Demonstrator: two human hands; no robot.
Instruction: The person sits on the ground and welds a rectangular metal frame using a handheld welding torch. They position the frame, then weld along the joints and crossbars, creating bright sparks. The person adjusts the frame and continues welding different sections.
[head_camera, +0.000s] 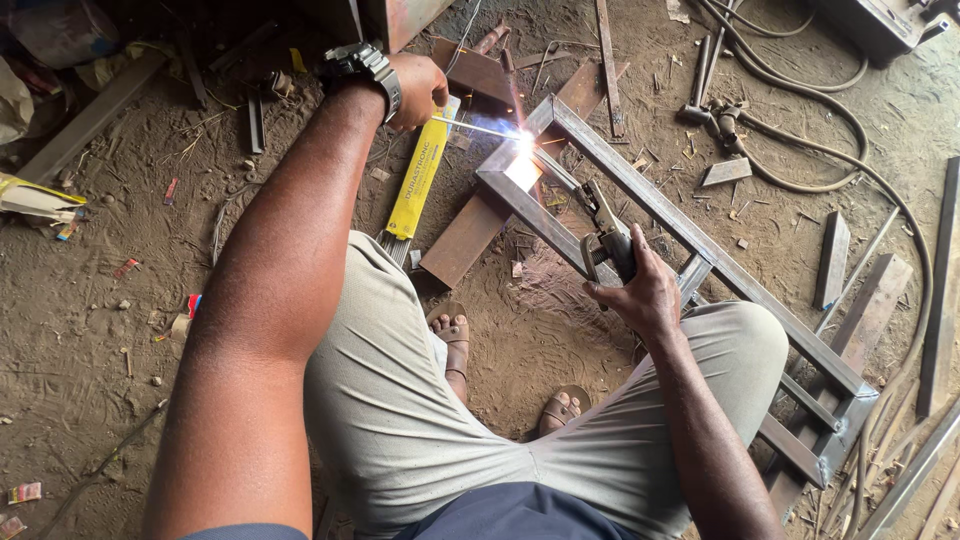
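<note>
Your left hand (415, 90) pinches the welding rod (478, 127) sparking at the steel frame (650, 205) corner, while your right hand (640, 290) grips the clamp pliers (603, 235), fingers closed.

A hammer (697, 88) and coiled hoses (800, 90) lie on the dirt floor (90, 330) beside scrap bars (832, 260).

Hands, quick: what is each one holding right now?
Left hand: closed, fingers pinching the thin welding rod that sparks at the metal frame corner.
Right hand: closed around the electrode holder handle.
</note>
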